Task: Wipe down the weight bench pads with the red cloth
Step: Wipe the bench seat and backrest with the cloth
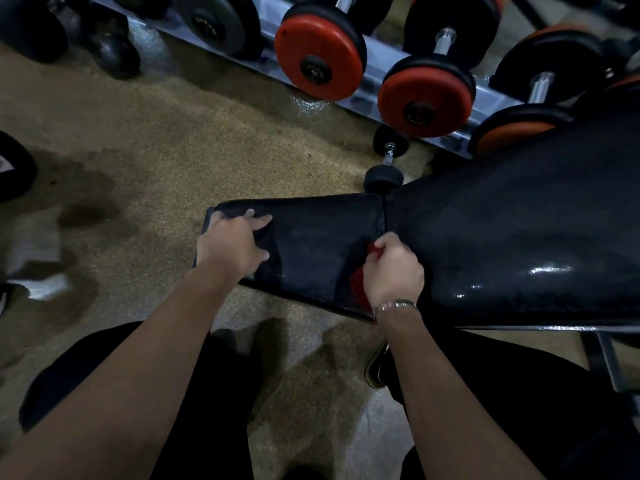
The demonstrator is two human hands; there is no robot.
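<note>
The black seat pad [318, 244] of the weight bench lies in the middle of the head view, joined at a seam to the larger glossy back pad [512, 237] on the right. My right hand [393, 270] grips the bunched red cloth [356, 285] and holds it against the seat pad close to the seam; most of the cloth is hidden under the hand. My left hand [233, 245] rests flat on the seat pad's left end with fingers spread, the fingertips over its far edge.
A dumbbell rack [367, 74] with red-and-black dumbbells runs along the back. A small black dumbbell [386, 164] lies on the brown speckled floor [156, 133] just behind the seam. The bench's metal frame [602, 358] shows at the lower right. My legs are below.
</note>
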